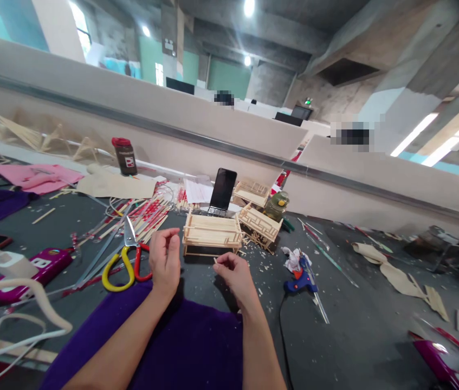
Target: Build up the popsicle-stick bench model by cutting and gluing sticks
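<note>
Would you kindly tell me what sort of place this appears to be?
It looks like a craft workspace: small wooden models stand on a dark, scrap-strewn tabletop, with a glue gun and scissors lying nearby.

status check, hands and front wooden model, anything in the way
Right hand pinching small pale piece. Left hand beside front wooden model, contact unclear. Scissors close beside left hand.

A dark grey tabletop [359, 349] carries a stick-built wooden model [212, 233] just beyond the person's left hand [165, 259] and right hand [234, 272], yellow-and-red-handled scissors [130, 240] beside the left, thin wooden sticks [155, 215] and a red-lidded bottle [125, 158] farther beyond it, and a corded blue glue gun [303, 275] rightward of both.
</note>
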Demonstrator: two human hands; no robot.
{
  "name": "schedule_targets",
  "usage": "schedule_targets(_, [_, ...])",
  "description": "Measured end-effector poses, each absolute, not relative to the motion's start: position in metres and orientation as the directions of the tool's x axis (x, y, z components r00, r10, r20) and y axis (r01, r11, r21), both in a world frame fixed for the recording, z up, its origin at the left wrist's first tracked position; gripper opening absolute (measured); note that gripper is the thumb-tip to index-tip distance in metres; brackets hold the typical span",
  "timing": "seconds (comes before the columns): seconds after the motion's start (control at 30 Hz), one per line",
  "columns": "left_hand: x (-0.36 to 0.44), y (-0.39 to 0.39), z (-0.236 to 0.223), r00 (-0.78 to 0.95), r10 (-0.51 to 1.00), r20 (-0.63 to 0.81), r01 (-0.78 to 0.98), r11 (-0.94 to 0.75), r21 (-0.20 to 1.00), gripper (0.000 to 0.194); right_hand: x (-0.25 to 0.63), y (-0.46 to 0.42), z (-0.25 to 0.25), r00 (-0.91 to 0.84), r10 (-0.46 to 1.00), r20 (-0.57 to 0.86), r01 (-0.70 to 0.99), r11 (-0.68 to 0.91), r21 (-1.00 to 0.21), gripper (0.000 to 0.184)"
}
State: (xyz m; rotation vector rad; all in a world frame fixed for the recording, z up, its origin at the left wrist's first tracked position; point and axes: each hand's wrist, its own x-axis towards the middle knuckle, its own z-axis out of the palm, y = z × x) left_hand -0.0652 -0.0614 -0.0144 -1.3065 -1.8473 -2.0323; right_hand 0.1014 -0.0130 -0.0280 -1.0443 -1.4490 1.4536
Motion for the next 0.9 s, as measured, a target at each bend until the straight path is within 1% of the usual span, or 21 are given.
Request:
schedule_targets(0.07, [-0.062, -0.065, -0.013, -0.548, 0.476, 0.687, 0.638, -0.293, 0.712, 0.018, 0.102, -0.012, -0.028, -0.3, 0.954, -0.006, -0.005, -0.008, -1.0, 0.017])
schedule_targets(0.17, [-0.055, -0.069, -0.015, -0.349, 0.561, 0.75, 0.667, -0.414, 0.62, 0.015, 0.104, -0.011, -0.026, -0.284, 0.959, 0.01, 0.005, 0.012, -1.0, 0.02])
schedule_targets(0.27, [-0.048, -0.07, -0.019, -0.135, 0.651, 0.747, 0.675, -0.492, 0.551, 0.019, 0.104, -0.013, -0.023, -0.306, 0.951, 0.038, 0.004, 0.042, -0.999, 0.021])
schedule_targets(0.33, [-0.045, -0.069, -0.021, -0.06, 0.687, 0.725, 0.695, -0.493, 0.524, 0.022, 0.104, -0.014, -0.02, -0.332, 0.942, 0.055, -0.015, 0.053, -0.998, 0.019])
schedule_targets(0.43, [-0.045, -0.067, -0.023, -0.044, 0.698, 0.715, 0.716, -0.477, 0.51, 0.021, 0.103, -0.017, -0.016, -0.353, 0.934, 0.056, -0.043, 0.043, -0.998, 0.017])
schedule_targets(0.6, [-0.047, -0.066, -0.024, -0.022, 0.699, 0.714, 0.708, -0.494, 0.505, 0.014, 0.103, -0.018, -0.012, -0.361, 0.932, 0.044, -0.079, 0.016, -0.997, 0.02])
schedule_targets(0.73, [-0.047, -0.065, -0.025, -0.023, 0.712, 0.702, 0.707, -0.485, 0.515, 0.016, 0.103, -0.018, -0.012, -0.364, 0.931, 0.037, -0.079, 0.009, -0.997, 0.02])
schedule_targets(0.9, [-0.047, -0.064, -0.025, 0.01, 0.724, 0.69, 0.717, -0.486, 0.5, 0.017, 0.101, -0.018, -0.014, -0.364, 0.931, 0.026, -0.1, -0.011, -0.995, 0.019])
